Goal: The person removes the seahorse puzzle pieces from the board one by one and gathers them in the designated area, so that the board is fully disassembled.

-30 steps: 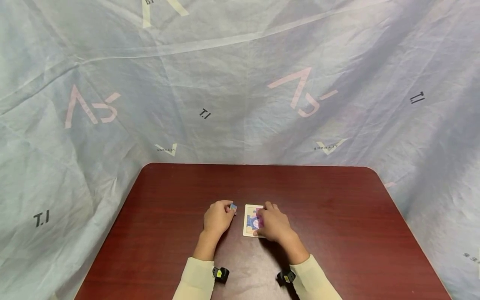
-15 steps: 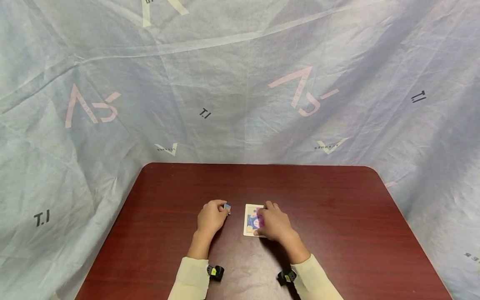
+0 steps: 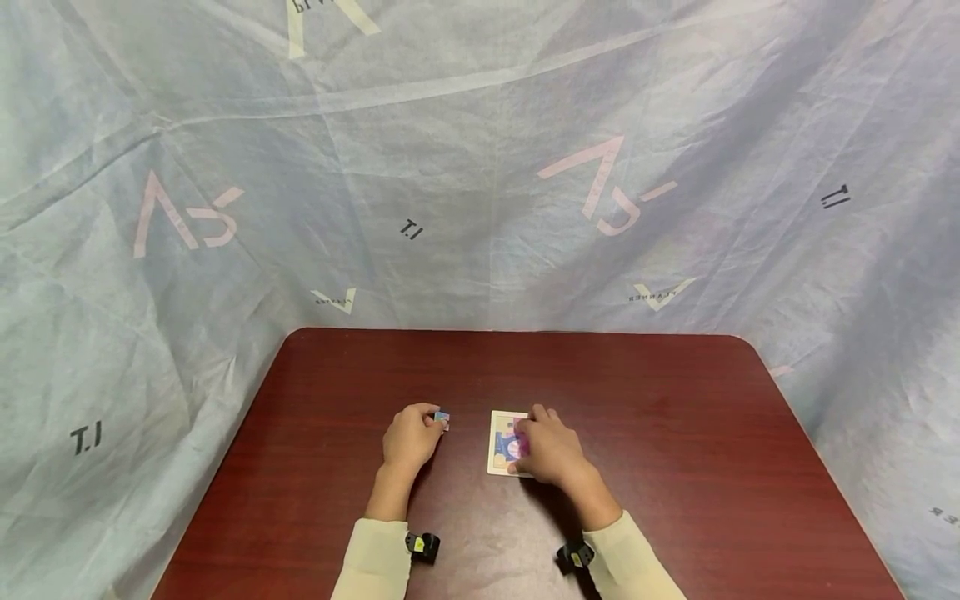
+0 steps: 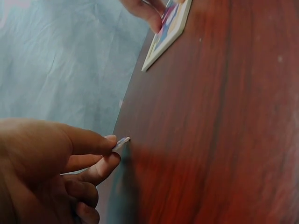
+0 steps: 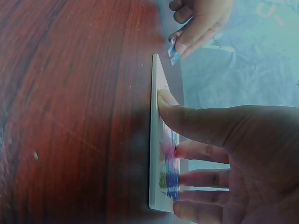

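My left hand [image 3: 408, 439] pinches a small blue and pink jigsaw piece [image 3: 442, 419] between thumb and fingertips, just above the table and left of the puzzle board. In the left wrist view the piece [image 4: 121, 143] appears nearly edge-on. A flat jigsaw puzzle board [image 3: 498, 458] with a cream border and a blue, pink and yellow picture lies mid-table. Over its right part rests my right hand [image 3: 551, 446], covering that side. The right wrist view shows the thumb on the board's border [image 5: 156, 135] and the fairly straight fingers touching the picture.
The reddish-brown wooden table [image 3: 637, 383] has rounded far corners. A pale grey printed cloth [image 3: 450, 167] hangs behind it and along both sides. Black cameras sit on the left wrist [image 3: 423, 547] and right wrist [image 3: 574, 558].
My left hand has moved left, away from the puzzle board, with the jigsaw piece still pinched. The right hand and the board stay in place.
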A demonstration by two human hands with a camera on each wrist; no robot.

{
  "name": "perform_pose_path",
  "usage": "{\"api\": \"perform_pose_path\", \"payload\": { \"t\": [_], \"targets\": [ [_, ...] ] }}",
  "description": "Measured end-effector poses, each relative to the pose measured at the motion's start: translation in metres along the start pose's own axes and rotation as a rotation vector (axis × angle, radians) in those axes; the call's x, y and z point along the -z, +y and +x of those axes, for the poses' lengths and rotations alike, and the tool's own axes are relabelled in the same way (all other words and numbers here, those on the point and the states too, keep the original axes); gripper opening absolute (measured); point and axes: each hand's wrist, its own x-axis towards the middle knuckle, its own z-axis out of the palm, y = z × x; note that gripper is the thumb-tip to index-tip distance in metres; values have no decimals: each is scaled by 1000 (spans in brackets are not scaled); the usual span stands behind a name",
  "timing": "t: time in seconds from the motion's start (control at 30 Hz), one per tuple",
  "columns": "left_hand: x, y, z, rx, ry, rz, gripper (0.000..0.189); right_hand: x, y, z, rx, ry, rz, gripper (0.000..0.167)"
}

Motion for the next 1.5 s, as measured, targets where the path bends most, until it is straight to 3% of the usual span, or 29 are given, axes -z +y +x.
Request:
{"api": "perform_pose_path", "payload": {
  "t": [0.53,0.8,1.13,1.5],
  "targets": [
    [6,0,1,51,11,74,35,-1,2,0,2,6,-3,60],
    [6,2,2,52,46,104,31,-1,2,-1,2,5,0,59],
    [4,1,5,24,113,125,26,-1,2,1,-12,2,11,61],
    [2,7,-5,-6,118,116,25,-3,1,0,-14,4,9,61]
  ]
}}
